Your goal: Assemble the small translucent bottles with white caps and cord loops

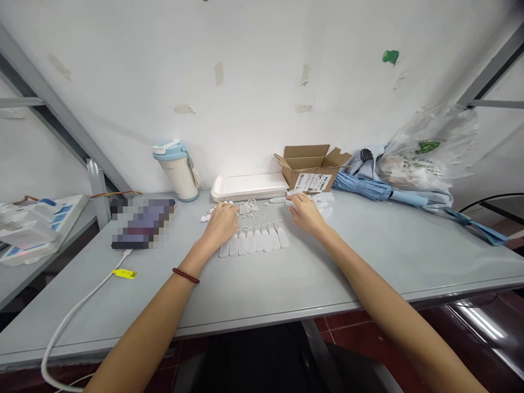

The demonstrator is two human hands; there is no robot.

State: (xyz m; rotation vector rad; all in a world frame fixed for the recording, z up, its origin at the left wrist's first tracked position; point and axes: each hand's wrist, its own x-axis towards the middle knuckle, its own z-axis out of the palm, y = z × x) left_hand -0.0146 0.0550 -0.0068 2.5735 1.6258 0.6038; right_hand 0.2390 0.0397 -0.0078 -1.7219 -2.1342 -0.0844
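My left hand [223, 221] is over small white caps [204, 218], its fingers bent and closed; what they pinch, if anything, is hidden. Beside its fingertips lies a loose heap of thin white loops or tubes [249, 208]. My right hand [306, 213] reaches to a group of translucent plastic bottles [325, 208], fingers curled against a small clear one [292, 192]. Between the hands, nearer me, several small flat translucent bottles [257, 241] lie side by side in a row, thin white loops at their tops.
Behind the hands are a white foam tray [249, 187] and an open cardboard box [309, 170]. A tumbler [180, 172] and a charging phone [144, 224] with its white cable [82, 303] are to the left. A folded blue umbrella [368, 188] and a plastic bag [429, 153] lie right.
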